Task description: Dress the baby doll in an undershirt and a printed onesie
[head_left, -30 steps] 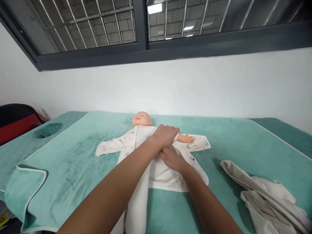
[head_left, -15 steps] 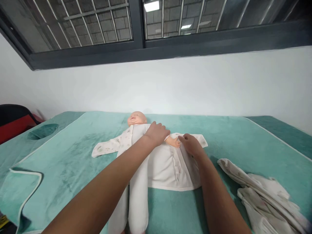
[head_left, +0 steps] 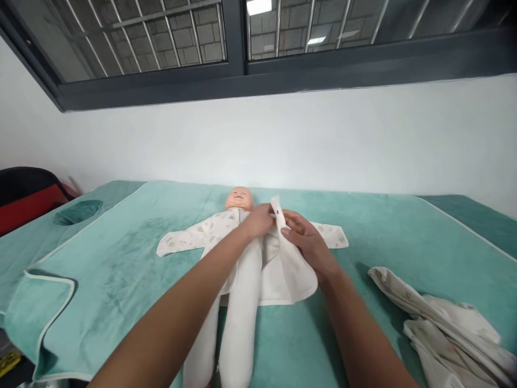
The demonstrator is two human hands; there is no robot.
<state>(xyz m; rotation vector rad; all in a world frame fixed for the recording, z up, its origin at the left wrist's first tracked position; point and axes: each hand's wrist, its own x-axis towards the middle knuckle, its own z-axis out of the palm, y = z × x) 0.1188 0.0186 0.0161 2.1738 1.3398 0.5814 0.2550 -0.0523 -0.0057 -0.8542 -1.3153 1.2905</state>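
Observation:
A baby doll [head_left: 239, 198] lies on its back, white-trousered legs [head_left: 242, 318] toward me. A white baby shirt [head_left: 220, 223] with a small print covers one side of its chest, that sleeve [head_left: 180, 242] stretched to the left. On the other side, my right hand [head_left: 307, 242] pinches the shirt's open front panel and holds its edge upright. Dark snap-like dots show there. My left hand [head_left: 260, 220] is closed beside that edge, over the doll's shoulder and arm. What its fingers grip is hidden, as is the doll's arm. The right-hand sleeve [head_left: 333, 236] lies flat behind my right hand.
Crumpled pale baby clothes [head_left: 448, 328] lie at the right on the green padded table cover [head_left: 117, 280]. A round hole [head_left: 78, 212] is at the far left, near a red and black object [head_left: 32, 202]. A white wall [head_left: 283, 140] and barred window stand behind.
My right hand moved from low on the shirt to the doll's hand, then lifted the front panel. The doll's bare hand has gone out of sight. Its head and body have turned.

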